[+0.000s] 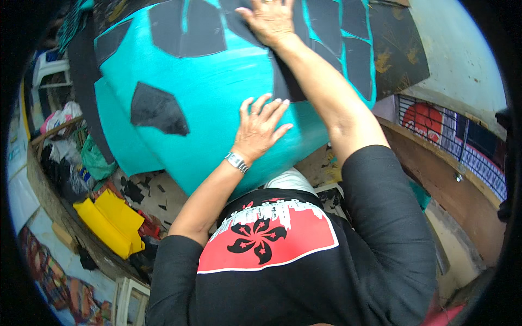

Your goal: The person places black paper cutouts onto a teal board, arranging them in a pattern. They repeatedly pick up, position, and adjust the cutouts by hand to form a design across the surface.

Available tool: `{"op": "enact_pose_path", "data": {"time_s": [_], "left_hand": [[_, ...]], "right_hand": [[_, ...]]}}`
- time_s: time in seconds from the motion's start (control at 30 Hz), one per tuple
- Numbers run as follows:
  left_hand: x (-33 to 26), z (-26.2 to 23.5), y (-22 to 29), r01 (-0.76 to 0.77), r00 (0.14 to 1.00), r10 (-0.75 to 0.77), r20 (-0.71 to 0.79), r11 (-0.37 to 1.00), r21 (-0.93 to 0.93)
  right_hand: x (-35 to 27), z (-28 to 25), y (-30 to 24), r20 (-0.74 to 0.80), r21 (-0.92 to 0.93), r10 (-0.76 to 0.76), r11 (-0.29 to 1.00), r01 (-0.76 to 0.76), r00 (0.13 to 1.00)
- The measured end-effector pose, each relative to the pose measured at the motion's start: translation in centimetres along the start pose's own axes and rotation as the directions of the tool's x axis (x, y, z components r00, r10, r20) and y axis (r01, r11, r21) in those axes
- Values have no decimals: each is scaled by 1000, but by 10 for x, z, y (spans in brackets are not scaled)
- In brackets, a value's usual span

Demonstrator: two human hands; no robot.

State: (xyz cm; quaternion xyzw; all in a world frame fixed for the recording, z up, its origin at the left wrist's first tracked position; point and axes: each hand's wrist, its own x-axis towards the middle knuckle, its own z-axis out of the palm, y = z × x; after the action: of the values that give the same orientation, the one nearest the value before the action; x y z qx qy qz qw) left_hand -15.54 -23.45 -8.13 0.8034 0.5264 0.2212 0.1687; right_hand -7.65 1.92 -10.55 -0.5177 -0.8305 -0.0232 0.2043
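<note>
A large teal sheet (212,103) of leather-like material covers the work table and hangs over its near edge. My left hand (258,129), with a watch (237,162) on its wrist, lies on the sheet with fingers spread. Farther off, my right hand (269,22) reaches across and rests flat on black cut pieces, its fingertips cut off by the top of the picture. A wide black piece (187,30) lies left of that hand, and several more black pieces (357,60) sit to its right. One loose, angular black piece (156,108) is on the sheet's left part.
Dark material (399,49) with yellowish marks lies at the far right. On the left stand a white plastic chair (51,68), a green bag (98,156) and folded yellow material (110,221). Dark scraps (132,190) litter the floor. A wooden ledge (440,163) and barred window run along the right.
</note>
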Motion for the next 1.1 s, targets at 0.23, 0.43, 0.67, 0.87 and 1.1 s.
{"op": "enact_pose_path", "data": {"time_s": [0.23,0.43,0.67,0.87,1.1], "left_hand": [[-37,-55,-17,79,951,-183,-250,923,-376],[-132,-131,-105,394,630,-616,-472,778,-489],[-142,-143,-151,285,730,-492,-474,850,-443],[-133,-146,-173,306,810,-456,-369,865,-397],[-125,-156,-189,191,961,-193,-199,981,-26]], "right_hand": [[-24,-31,-57,-206,494,132,869,-13,970],[-106,-42,-231,55,565,-458,747,351,887],[-103,-50,-261,339,423,-316,893,157,886],[-114,-50,-286,235,323,-273,927,190,933],[-112,-53,-280,250,422,-135,906,18,959]]}}
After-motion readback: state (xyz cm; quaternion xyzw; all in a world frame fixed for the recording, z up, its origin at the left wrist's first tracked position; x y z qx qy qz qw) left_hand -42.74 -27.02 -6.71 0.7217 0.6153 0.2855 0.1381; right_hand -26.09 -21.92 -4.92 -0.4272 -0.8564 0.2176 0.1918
